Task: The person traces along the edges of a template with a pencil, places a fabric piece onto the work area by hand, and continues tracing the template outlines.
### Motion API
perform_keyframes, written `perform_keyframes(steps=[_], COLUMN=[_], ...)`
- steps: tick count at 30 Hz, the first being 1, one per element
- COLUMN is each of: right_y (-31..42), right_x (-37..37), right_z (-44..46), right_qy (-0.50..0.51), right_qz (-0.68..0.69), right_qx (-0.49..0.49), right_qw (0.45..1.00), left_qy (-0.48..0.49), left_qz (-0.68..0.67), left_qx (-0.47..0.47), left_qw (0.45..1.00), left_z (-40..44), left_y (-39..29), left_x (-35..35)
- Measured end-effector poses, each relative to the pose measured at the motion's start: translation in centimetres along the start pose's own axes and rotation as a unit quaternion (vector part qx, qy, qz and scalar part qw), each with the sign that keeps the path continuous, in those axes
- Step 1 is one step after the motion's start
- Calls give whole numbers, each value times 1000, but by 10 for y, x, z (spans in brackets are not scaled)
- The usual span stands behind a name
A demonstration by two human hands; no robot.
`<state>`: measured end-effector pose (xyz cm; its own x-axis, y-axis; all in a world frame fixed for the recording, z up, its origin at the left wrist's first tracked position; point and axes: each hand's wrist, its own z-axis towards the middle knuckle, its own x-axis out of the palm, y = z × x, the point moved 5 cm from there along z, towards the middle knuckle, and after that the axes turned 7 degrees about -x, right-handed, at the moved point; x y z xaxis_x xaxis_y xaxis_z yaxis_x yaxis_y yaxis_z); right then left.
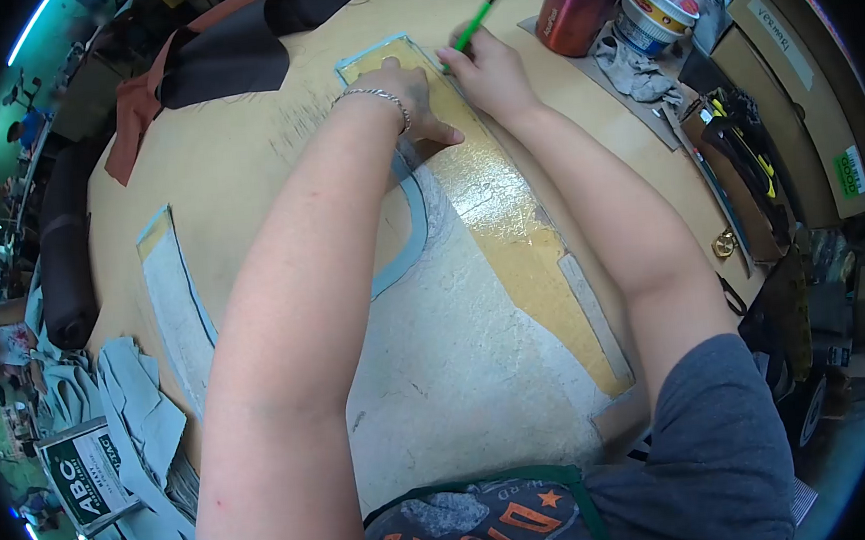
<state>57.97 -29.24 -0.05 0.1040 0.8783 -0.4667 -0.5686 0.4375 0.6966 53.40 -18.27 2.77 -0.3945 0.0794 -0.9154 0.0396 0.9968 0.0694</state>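
My left hand [395,92], with a chain bracelet at the wrist, lies with fingers spread on the far end of a long, shiny yellowish pattern piece [491,181]. Light blue material shows along that piece's far edges. Held in my right hand [494,73] is a slim green pen [478,21], its dark end pointing up and its lower end close to the pattern's right edge. Towards my body spreads a pale grey-blue sheet [437,340], which joins or lies under the yellowish part; I cannot tell which. Its curved blue edge [411,226] shows beside my left forearm.
A narrow pale piece [175,288] lies on the table [245,173] at left. Dark cloth [222,59] covers the far left. A red-purple tumbler [579,4], a white tub [650,14] and a box of tools [741,168] stand right. Pale scraps [136,401] and a can [86,475] sit lower left.
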Motion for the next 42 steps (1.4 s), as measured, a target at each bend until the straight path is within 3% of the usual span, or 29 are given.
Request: perform_keyframes(steps=[6, 10, 14, 15, 17, 18, 20, 23, 30, 36, 42], right_y=[21, 58, 35, 30, 21, 18, 11, 15, 33, 50, 81], right_x=[-23, -82, -91, -94, -94, -95, -94, -89, -90, -98, -141], right_z=[-27, -110, -136, -132, -129, -128, -129, -128, -130, -138, -190], right_qy=[32, 100, 11, -29, -109, -105, -92, -78, -8, -6, 66], right_qz=[-72, 35, 98, 177, 329, 321, 303, 263, 121, 46, 46], right_qx=[3, 100, 66, 105, 181, 182, 182, 119, 77, 18, 42], right_qw=[997, 989, 993, 978, 920, 924, 931, 954, 990, 999, 996], left_qy=[2, 0, -36, -48, -163, -222, -249, -219, -198, -192, -201], left_qz=[15, 12, -21, -40, -84, -107, -131, -160, -116, -122, -120], left_qx=[-3, -10, -17, -20, 5, 20, 49, 93, 55, 46, 45], left_qw=[1000, 1000, 999, 998, 983, 969, 958, 958, 972, 973, 971], left_z=[7, 5, 1, -4, -41, -67, -121, -167, -168, -168, -169], left_y=[0, -3, -7, -7, -20, -28, -54, -85, -102, -100, -101], left_x=[3, 2, 13, 23, 45, 52, 61, 69, 84, 81, 82])
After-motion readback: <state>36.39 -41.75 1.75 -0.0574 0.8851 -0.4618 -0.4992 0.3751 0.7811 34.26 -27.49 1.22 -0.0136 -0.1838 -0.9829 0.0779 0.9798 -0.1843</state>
